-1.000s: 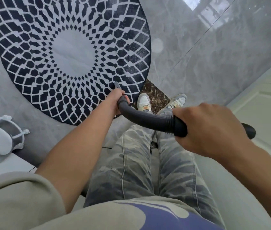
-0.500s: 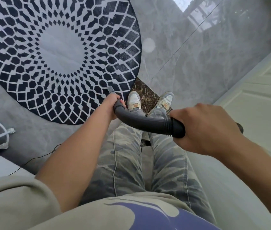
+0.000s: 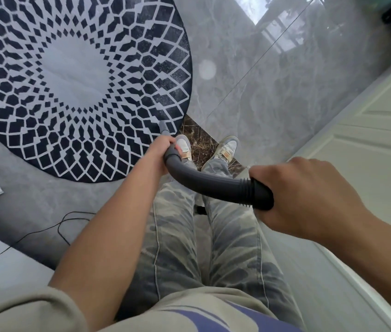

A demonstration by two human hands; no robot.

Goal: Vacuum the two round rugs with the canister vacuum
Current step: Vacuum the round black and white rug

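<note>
Item: curved vacuum handle (image 3: 213,185), being held in both hands beside a round rug (image 3: 77,75).

The rug is showing a navy-and-white lattice of diamonds ringing a plain pale centre, and is lying flat on glossy grey marbled floor tiles (image 3: 261,92). At its near-right edge the left hand (image 3: 161,152) is wrapping its fingers round the far end of the smooth, matte grey bent tube, where a slim pale wand (image 3: 164,128) is pointing down over the rug's rim; contact cannot be told. Nearer than the rug, the right hand (image 3: 309,200) is closing round the black ribbed cuff at the tube's other end. Two pale shoes (image 3: 228,147) are standing just beside the rug's rim on a brown veined strip. A thin black cord (image 3: 46,231) is trailing over the floor below the rug's near edge.
</note>
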